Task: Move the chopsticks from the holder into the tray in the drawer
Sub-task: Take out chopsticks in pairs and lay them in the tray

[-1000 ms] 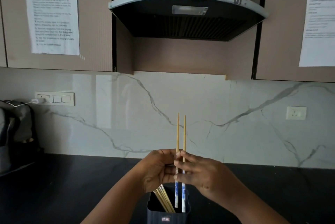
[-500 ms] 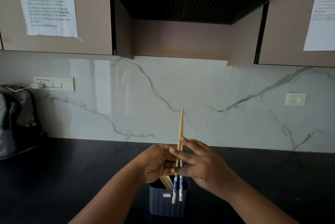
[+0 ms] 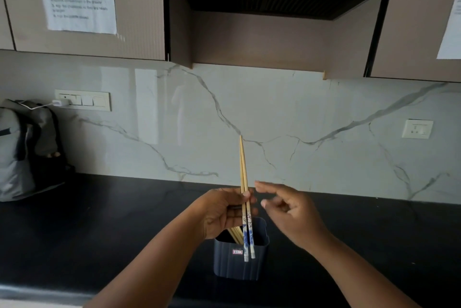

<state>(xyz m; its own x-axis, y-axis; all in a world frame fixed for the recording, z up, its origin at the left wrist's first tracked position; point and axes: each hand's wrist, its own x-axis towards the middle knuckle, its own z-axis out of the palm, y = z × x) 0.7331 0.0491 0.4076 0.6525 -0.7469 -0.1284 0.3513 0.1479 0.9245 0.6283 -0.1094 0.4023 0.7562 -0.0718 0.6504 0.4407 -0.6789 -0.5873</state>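
A pair of wooden chopsticks [image 3: 243,165] with blue-and-white patterned ends stands nearly upright, pinched in my left hand [image 3: 225,211] just above the holder. The dark blue ribbed holder [image 3: 240,261] sits on the black counter at bottom centre, and several more wooden chopsticks [image 3: 235,234] lean inside it. My right hand [image 3: 290,210] hovers just right of the pair with its fingers apart, holding nothing. No drawer or tray is in view.
The black countertop [image 3: 112,220] runs across the view below a marble backsplash. A grey backpack [image 3: 22,148] stands at the far left under a switch plate with a charger. A range hood and cabinets hang overhead.
My right hand has let go of the chopstick pair and drawn off to the right. The two sticks have come together in my left hand. The view has tilted downward.
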